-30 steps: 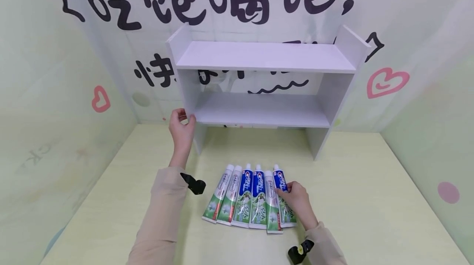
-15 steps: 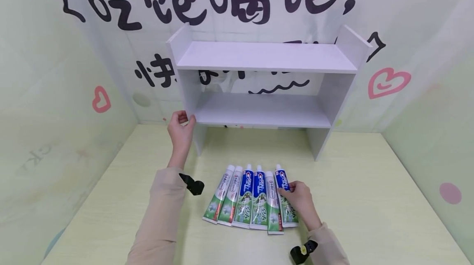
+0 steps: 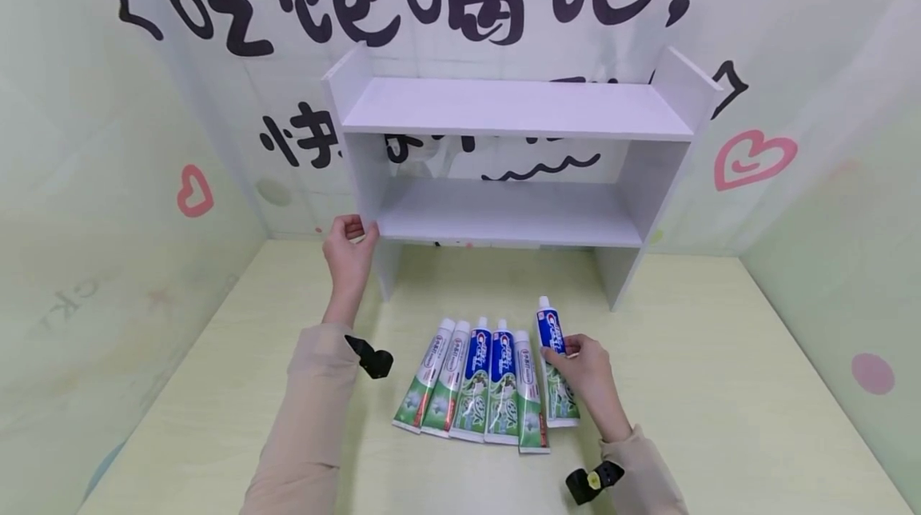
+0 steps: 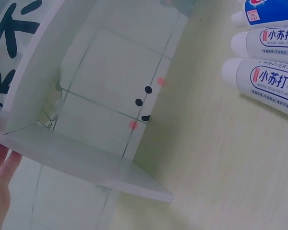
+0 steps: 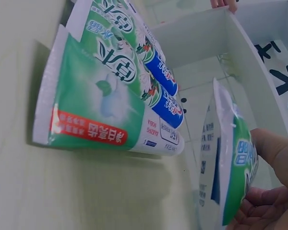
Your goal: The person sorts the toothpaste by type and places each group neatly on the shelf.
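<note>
While the left hand (image 3: 348, 255) grips the left side panel of a white two-tier shelf unit (image 3: 518, 213), its thumb at the front edge, the right hand (image 3: 586, 371) pinches a blue-and-green toothpaste tube with a white cap (image 3: 550, 329). That tube is just right of a fanned row on the pale yellow counter (image 3: 719, 387), its cap pointing toward the shelf unit; the right wrist view shows it raised off the surface and tilted. Five others lie in the row: two white-and-green toothpaste tubes (image 3: 426, 377) on the left, two blue-and-green toothpaste tubes (image 3: 472, 383) in the middle and a single white-and-green toothpaste tube (image 3: 530, 403) nearest the held one.

The step in hand seems to be lifting this one tube out of the group. The next move probably calls for a steady pinch, enough height to clear its neighbour, and the left hand's grip keeping the unit from shifting.
</note>
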`<control>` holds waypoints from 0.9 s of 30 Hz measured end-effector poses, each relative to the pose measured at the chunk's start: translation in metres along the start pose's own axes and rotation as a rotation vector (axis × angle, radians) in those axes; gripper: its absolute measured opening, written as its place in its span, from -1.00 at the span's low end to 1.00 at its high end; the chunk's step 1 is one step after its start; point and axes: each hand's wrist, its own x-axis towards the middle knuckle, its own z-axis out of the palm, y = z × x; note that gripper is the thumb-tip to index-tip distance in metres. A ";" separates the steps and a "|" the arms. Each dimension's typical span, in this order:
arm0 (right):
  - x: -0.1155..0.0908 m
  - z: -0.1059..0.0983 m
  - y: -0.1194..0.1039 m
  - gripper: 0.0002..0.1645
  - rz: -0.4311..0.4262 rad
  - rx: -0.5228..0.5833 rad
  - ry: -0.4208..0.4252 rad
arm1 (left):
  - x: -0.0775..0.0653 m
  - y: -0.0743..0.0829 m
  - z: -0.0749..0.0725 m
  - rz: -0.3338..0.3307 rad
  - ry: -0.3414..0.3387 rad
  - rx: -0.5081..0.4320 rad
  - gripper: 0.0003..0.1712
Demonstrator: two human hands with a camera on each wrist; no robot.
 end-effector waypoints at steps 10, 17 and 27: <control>-0.001 -0.011 -0.021 -0.45 -0.060 0.013 0.033 | 0.001 -0.002 -0.003 0.009 -0.022 0.010 -0.65; -0.003 -0.021 -0.035 -0.45 -0.098 0.041 0.060 | -0.002 -0.003 -0.001 0.001 -0.017 0.020 -0.66; -0.002 -0.038 -0.058 -0.44 -0.150 0.058 0.085 | -0.001 -0.003 -0.001 0.030 0.001 0.021 -0.67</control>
